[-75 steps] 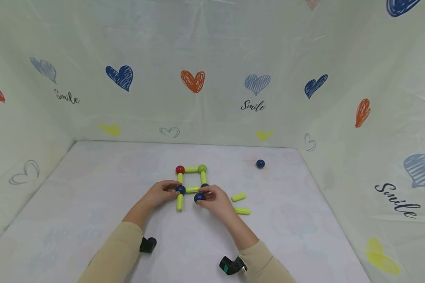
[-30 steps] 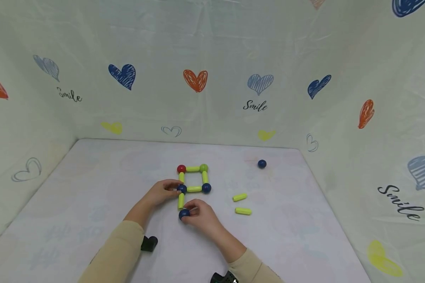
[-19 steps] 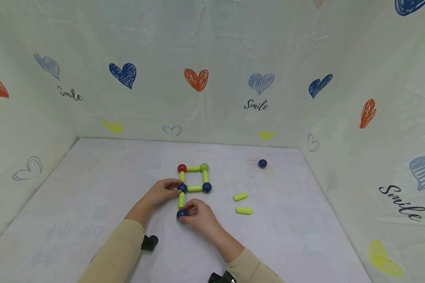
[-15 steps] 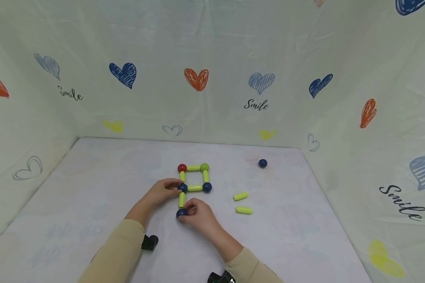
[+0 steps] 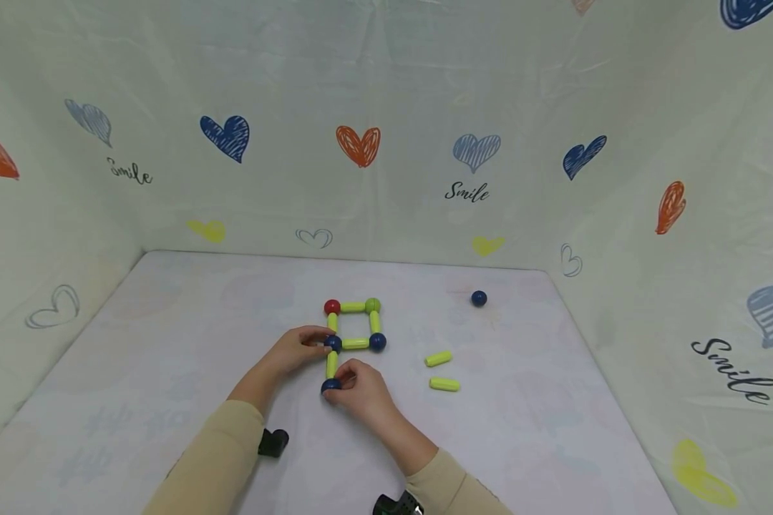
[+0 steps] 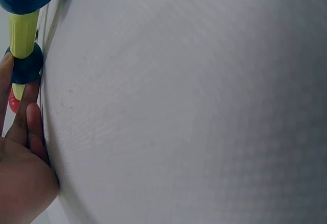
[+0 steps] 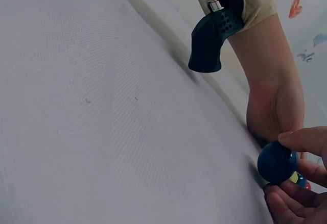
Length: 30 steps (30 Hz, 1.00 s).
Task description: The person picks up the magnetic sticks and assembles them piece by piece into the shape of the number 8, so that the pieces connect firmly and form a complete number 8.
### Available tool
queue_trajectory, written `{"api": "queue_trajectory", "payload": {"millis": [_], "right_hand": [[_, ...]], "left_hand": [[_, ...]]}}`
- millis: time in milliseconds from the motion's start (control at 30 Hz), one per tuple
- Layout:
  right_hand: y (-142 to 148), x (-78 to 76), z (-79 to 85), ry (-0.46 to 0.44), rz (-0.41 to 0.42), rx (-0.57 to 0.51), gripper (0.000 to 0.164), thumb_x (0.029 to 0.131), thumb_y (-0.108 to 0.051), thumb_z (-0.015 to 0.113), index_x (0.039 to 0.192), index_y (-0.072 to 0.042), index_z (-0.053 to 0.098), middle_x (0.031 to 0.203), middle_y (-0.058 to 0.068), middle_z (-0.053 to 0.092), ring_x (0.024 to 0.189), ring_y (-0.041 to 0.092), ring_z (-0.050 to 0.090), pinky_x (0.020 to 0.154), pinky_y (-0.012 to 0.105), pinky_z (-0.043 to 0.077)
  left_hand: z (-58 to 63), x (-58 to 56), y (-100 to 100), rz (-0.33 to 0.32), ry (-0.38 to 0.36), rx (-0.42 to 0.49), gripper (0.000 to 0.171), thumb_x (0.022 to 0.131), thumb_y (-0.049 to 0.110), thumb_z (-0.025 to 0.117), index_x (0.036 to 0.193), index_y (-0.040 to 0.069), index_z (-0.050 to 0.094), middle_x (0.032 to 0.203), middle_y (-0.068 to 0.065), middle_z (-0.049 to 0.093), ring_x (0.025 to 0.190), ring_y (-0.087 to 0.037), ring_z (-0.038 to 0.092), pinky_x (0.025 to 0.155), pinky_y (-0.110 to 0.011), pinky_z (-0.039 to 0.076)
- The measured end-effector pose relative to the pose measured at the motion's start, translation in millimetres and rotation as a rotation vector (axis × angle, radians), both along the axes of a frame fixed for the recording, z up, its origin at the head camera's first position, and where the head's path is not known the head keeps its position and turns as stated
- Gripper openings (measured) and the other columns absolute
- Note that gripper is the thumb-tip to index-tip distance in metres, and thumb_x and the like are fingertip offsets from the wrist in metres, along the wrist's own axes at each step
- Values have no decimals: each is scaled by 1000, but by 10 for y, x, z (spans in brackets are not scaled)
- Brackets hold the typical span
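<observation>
On the table lies a flat square of yellow-green rods and balls, with a red ball (image 5: pixel 331 307) and a green ball (image 5: pixel 373 305) at its far corners and a blue ball (image 5: pixel 377 342) at the near right. My left hand (image 5: pixel 294 350) pinches the blue ball (image 6: pixel 26 67) at the near left corner. From that ball a rod (image 5: pixel 331 364) runs toward me. Its near end meets another blue ball (image 7: pixel 276 163), which my right hand (image 5: pixel 367 392) pinches between thumb and fingers. The right fingers partly cover this ball in the head view.
Two loose yellow-green rods, one farther back (image 5: pixel 438 358) and one nearer (image 5: pixel 444 385), lie right of my right hand. A spare blue ball (image 5: pixel 479 298) sits at the back right of the white table (image 5: pixel 187 315). Heart-printed sheeting (image 5: pixel 412 86) rises behind it.
My right hand has carried its blue ball left and nearer, from beside the square's near right corner to the free rod's end. The left hand keeps hold of its ball.
</observation>
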State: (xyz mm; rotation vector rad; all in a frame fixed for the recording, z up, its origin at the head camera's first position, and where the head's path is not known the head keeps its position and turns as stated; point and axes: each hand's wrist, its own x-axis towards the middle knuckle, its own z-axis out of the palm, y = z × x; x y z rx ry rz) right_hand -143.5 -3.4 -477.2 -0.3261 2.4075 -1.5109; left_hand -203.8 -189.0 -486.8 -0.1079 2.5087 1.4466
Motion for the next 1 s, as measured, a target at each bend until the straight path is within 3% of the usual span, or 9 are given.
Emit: {"api": "queue_trajectory", "payload": {"millis": [1000], "right_hand": [[20,-17,-46,26,5,25,23,79,-14,81,94,-8,64,83,-5,58,75,9,52,66,24,46]], "left_hand": [[-13,-2,-2,-4,-4,-19,34,90,18,71,123,12,67,123,-10,62,109,-28,53,95,-48,43]]}}
